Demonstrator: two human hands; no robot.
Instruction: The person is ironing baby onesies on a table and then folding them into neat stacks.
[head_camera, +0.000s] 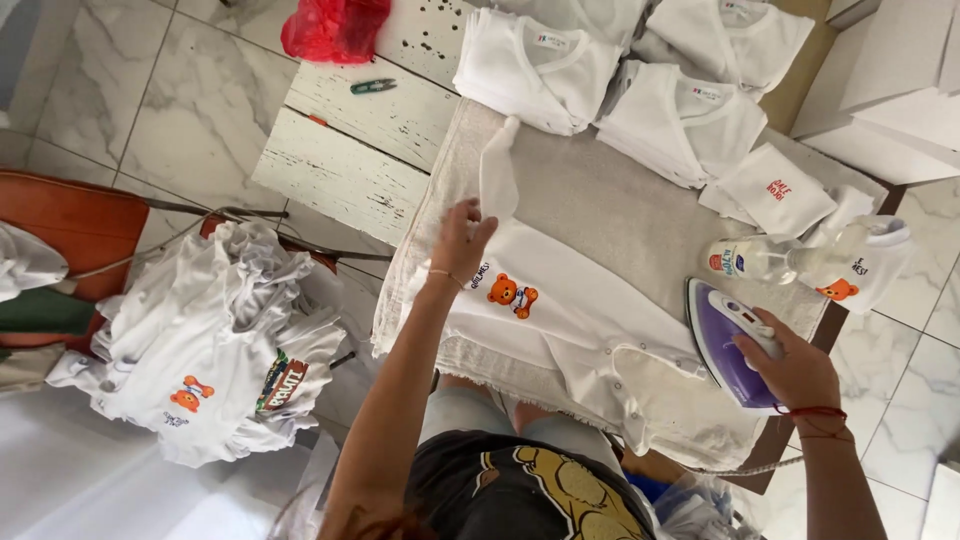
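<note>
A: Left hand (462, 238)? 
B: Fingers spread, pressing the garment (580, 310) on the towel (610, 205).
A: Right hand (795, 365)?
B: Clamped on the iron (728, 335); handle mostly hidden, garment hem cut off.

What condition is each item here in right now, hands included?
Left hand: flat on bear-print garment, spread on the table.
Right hand: grips purple iron, on the cloth.
Folded garments: stacked.
Unfolded pile: crumpled on chair.
Spray bottle: lying down.
</note>
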